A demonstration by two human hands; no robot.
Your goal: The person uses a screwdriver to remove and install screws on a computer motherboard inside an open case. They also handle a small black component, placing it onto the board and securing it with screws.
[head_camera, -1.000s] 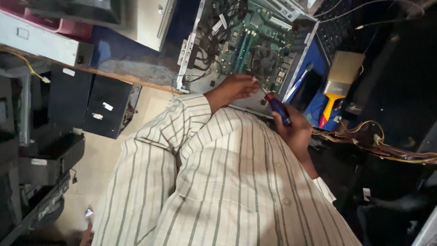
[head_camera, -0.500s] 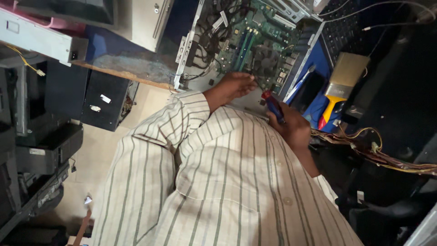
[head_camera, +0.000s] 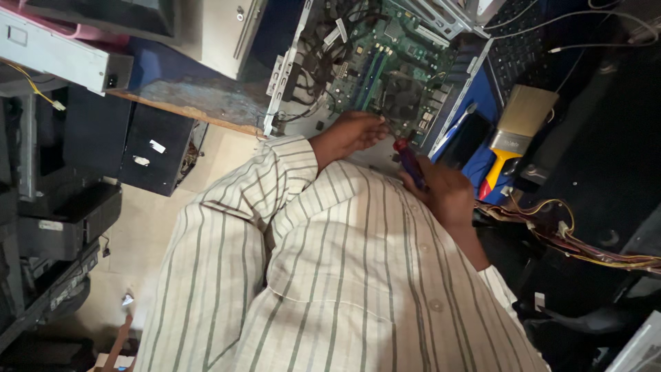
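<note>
An open computer case [head_camera: 289, 76] lies on the blue table top with its green motherboard [head_camera: 385, 62] showing. My left hand [head_camera: 348, 134], at the end of a striped sleeve, rests with its fingertips on the lower edge of the motherboard, pinching something too small to make out. Just to the right, close to my striped shirt, my right hand [head_camera: 444, 193] grips a screwdriver [head_camera: 407, 160] with a red and blue handle. Its tip points up toward the board, and the shaft is hidden.
A wide paintbrush with a yellow handle [head_camera: 516, 127] lies to the right of the case, beside a black keyboard [head_camera: 523, 52]. Yellow and red wire bundles [head_camera: 571, 241] trail at the right. Black computer cases [head_camera: 148, 148] stand on the floor at the left, under the table edge [head_camera: 186, 114].
Both hands stay at the lower edge of the motherboard. The view has shifted slightly, and the screwdriver hand sits a little closer to my shirt.
</note>
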